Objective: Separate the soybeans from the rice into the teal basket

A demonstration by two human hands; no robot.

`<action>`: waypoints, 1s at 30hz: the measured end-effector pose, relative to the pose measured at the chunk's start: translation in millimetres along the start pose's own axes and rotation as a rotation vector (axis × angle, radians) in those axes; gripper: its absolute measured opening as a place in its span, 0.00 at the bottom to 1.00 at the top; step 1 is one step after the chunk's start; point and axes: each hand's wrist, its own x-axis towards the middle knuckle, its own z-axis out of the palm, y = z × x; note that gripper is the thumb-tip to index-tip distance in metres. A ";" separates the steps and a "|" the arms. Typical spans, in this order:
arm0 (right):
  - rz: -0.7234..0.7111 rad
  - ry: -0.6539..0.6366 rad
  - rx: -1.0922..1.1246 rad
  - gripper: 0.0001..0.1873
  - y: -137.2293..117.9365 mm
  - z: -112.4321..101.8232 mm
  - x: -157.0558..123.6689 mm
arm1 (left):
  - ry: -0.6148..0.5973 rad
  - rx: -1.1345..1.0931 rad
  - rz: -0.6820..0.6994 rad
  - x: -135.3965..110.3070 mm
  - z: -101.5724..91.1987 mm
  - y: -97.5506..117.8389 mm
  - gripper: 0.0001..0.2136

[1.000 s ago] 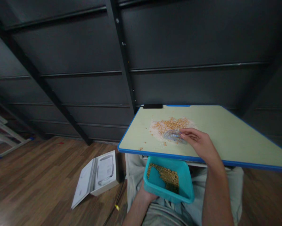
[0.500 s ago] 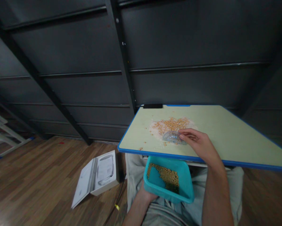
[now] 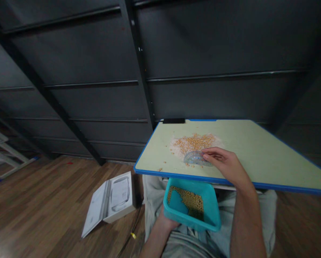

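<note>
My right hand (image 3: pixel 221 159) pinches a clear plastic protractor (image 3: pixel 194 157) by its right end, low over the table top. The protractor's curved edge faces the pile of soybeans (image 3: pixel 196 142), which lies mixed with white grains of rice (image 3: pixel 179 147). A few loose beans sit on its near side. Below the table's front edge, my left hand (image 3: pixel 168 221) grips a turquoise plastic basin (image 3: pixel 207 225) from its left underside; most of those fingers are hidden beneath it. Inside the basin lie many soybeans (image 3: pixel 192 202), with part of its bottom showing.
The pale table (image 3: pixel 270 154) has a blue rim and a black block (image 3: pixel 173 121) at its back left. An opened white box (image 3: pixel 120 197) rests on the wooden floor, a cable (image 3: pixel 133 229) beside it. A dark panelled wall (image 3: pixel 216 46) rises behind.
The protractor and my right fingertips have shifted slightly left, and more loose beans show along its near edge. My left hand and the basin stay nearly still.
</note>
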 end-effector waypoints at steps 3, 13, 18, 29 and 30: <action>-0.005 -0.006 0.003 0.11 -0.5 -0.1 -0.4 | 0.001 0.008 0.032 -0.9 1.7 1.2 0.20; 0.023 -0.028 0.062 0.10 -2.8 -0.4 -0.6 | 0.010 -0.019 0.054 -4.5 3.6 3.1 0.18; 0.064 -0.041 0.104 0.10 -5.7 0.0 -1.3 | -0.013 -0.047 0.052 -3.5 8.7 4.4 0.16; 0.071 -0.059 0.126 0.10 -6.4 -0.6 -1.1 | -0.118 -0.048 0.083 -2.6 1.2 2.7 0.18; 0.068 -0.065 0.126 0.10 -6.8 -0.8 -1.4 | -0.127 -0.047 0.085 -1.8 -1.3 1.6 0.19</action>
